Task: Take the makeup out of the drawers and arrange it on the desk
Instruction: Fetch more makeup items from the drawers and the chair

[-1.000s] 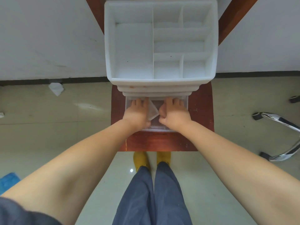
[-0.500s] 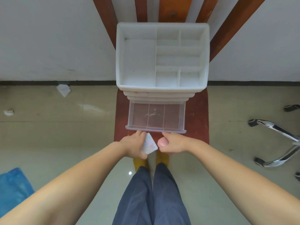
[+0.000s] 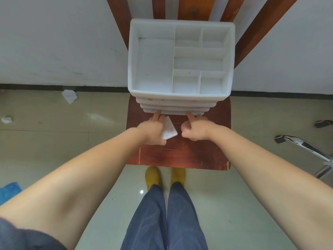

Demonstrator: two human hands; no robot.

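Starting at the left, my left hand is gripping a small white flat wedge-shaped piece in its curled fingers, while one finger is reaching out straight and touching the bottom front edge of the white plastic drawer organiser. The white piece is sticking out to the right of the hand, above the red-brown wooden chair seat and just near of the organiser's front. I cannot tell what kind of makeup it is.

To the right, my right hand is mostly curled, with the thumb tucked in front and one finger extending to the same bottom front edge. It is holding nothing that I can see. The two hands are sitting near each other, with the white piece between them.

The organiser is standing at the far end of the seat, its open top tray divided into bare compartments and its stacked drawer fronts lying flush. The seat is showing bare wood on both sides of the hands and a wide strip toward its near edge. Beyond that edge, my yellow shoes are standing on pale glossy floor tiles, a crumpled white tissue is lying at far left, and a chrome chair base is occupying the right.
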